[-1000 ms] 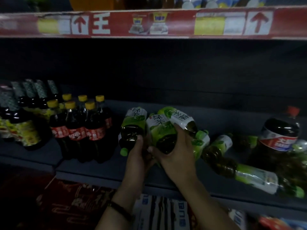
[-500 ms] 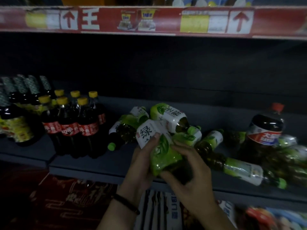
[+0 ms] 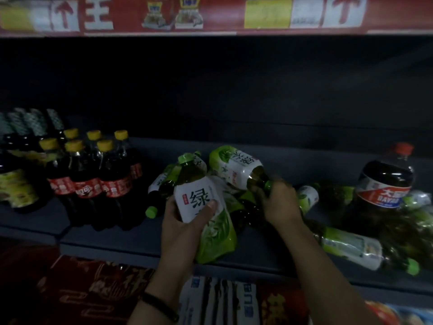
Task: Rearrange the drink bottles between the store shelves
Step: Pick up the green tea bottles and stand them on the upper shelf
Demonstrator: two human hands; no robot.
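Several green tea bottles with white and green labels lie in a heap on the dark grey shelf (image 3: 117, 240). My left hand (image 3: 180, 228) grips one green tea bottle (image 3: 199, 198) by its label, tilted almost upright with its green cap away from me. My right hand (image 3: 278, 202) closes around the neck of a second green tea bottle (image 3: 236, 167) that lies on top of the heap. Another green tea bottle (image 3: 159, 193) lies on its side just left of my left hand. More of them (image 3: 351, 247) lie at the right.
Cola bottles with yellow caps (image 3: 93, 179) stand upright at the left, with darker bottles (image 3: 16, 174) beyond them. A large cola bottle with a red cap (image 3: 384, 184) stands at the right. A red price strip (image 3: 210, 15) fronts the shelf above. Packaged goods (image 3: 220, 299) sit below.
My left hand has turned its bottle from lying to nearly upright. My right hand let go of that bottle and moved right and back onto the neck of the top bottle.
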